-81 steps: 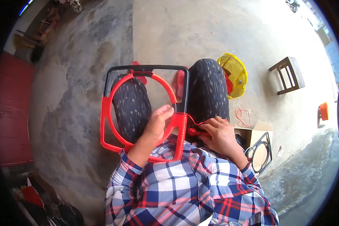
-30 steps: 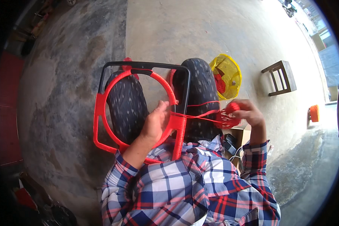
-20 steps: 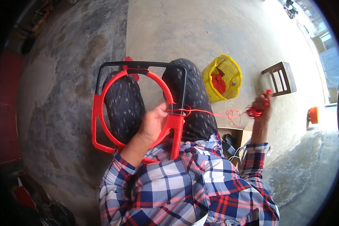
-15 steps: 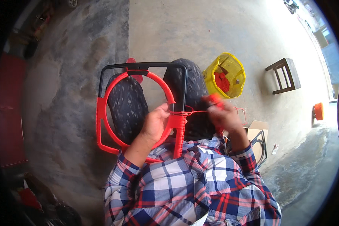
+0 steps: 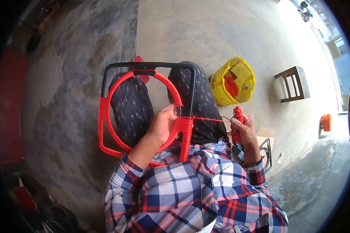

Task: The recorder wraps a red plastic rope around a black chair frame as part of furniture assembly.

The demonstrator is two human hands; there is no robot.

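A black rectangular frame with a round ring inside it [image 5: 104,110] rests on my lap, much of it wrapped in red cord. Bare black shows along its top and upper right side. My left hand [image 5: 164,122] is closed on the ring's right part, beside the wrapped joint; some of its fingers are hidden behind. Off to the right, my right hand [image 5: 244,126] grips a bundle of red cord [image 5: 237,113]. From that bundle a red strand [image 5: 210,119] runs taut to the right side bar of the frame.
A yellow bucket [image 5: 217,87] with red cord inside stands beyond my right knee. Farther right are a dark wooden stool [image 5: 299,83] and an orange-red object [image 5: 326,122]. A cardboard box [image 5: 265,134] with a black frame lies by my right arm.
My right hand has moved right and slightly down with the cord bundle. The loose loops at the side bar have drawn tight into one straight strand. My left hand stays put.
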